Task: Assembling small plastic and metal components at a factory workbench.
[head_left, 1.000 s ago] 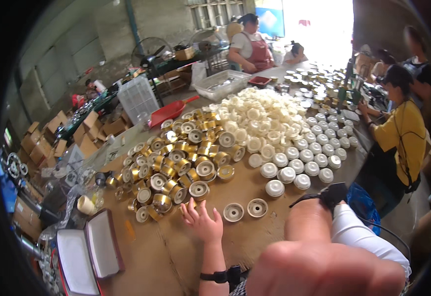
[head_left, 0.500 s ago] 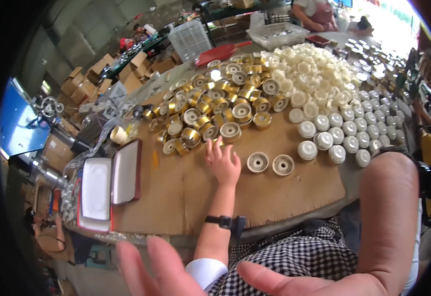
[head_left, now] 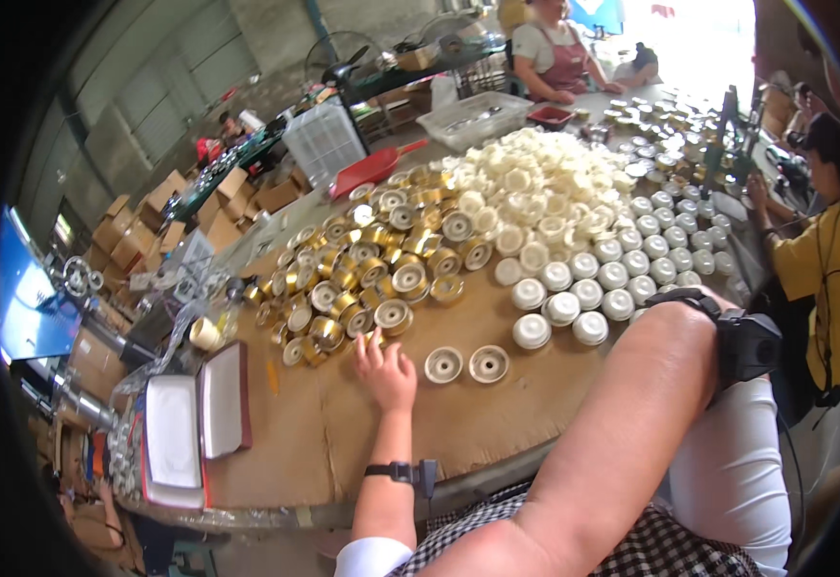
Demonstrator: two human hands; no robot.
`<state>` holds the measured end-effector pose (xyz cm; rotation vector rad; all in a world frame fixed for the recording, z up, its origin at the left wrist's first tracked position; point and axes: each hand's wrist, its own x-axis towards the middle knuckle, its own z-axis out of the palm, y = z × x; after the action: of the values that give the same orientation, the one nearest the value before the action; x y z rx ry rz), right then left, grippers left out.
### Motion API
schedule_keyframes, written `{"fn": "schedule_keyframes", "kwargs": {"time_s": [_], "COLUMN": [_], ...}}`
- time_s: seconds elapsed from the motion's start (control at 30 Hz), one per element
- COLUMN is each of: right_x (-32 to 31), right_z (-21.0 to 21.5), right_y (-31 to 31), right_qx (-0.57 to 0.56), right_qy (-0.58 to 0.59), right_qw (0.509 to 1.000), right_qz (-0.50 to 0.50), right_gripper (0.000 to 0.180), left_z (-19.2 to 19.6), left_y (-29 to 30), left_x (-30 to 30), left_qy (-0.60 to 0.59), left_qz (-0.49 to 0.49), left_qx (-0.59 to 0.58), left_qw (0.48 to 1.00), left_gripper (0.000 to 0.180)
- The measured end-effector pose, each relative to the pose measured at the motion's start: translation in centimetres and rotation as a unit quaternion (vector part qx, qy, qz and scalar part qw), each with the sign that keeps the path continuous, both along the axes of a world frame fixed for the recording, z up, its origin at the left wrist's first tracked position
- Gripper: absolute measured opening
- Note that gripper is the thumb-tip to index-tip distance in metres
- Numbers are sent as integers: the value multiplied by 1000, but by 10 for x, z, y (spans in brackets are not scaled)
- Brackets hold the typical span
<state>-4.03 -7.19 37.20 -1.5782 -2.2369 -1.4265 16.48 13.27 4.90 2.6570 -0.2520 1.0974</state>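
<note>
My left hand (head_left: 388, 373) rests palm down on the brown cardboard sheet (head_left: 449, 433), fingers apart and slightly bent. Its fingertips reach the near edge of a heap of gold-banded round caps (head_left: 362, 274), next to a gold piece partly hidden by the fingers. Just right of this hand, two cream round caps (head_left: 443, 364) with centre holes lie side by side. My right forearm (head_left: 612, 433) rises large across the lower right, a black strapped device at its bend; the right hand itself is out of the picture.
Cream plastic rings (head_left: 535, 183) are heaped behind. White round caps (head_left: 588, 293) stand in rows at right. An open white-lined box (head_left: 173, 433) lies at left, a red dustpan (head_left: 367, 171) behind. A person in yellow (head_left: 828, 250) stands at right; another person in an apron (head_left: 564, 62) is across the table.
The view has tilted up, so the table scene sits lower and further left. My right hand's fingers have left the picture. My left hand stays at the heap's near edge.
</note>
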Motion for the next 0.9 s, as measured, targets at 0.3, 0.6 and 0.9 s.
{"fn": "schedule_keyframes", "kwargs": {"time_s": [0.3,0.6,0.9], "right_x": [27,91,140], "right_z": [-3,-27,-137], "right_y": [-33,-77,-111], "right_qx": [-12,26,18], "right_qy": [2,43,440], "right_qw": [1000,999,894], "right_qz": [8,1,-80], "right_gripper": [43,43,41], "left_z": [-3,1,-2], "left_y": [3,-2,-3], "left_x": [-2,-6,-7], "left_qy": [5,4,24], "left_qz": [-22,25,47], "left_qx": [-18,0,20], "left_qw": [1000,1000,998], "left_gripper": [19,30,53]}}
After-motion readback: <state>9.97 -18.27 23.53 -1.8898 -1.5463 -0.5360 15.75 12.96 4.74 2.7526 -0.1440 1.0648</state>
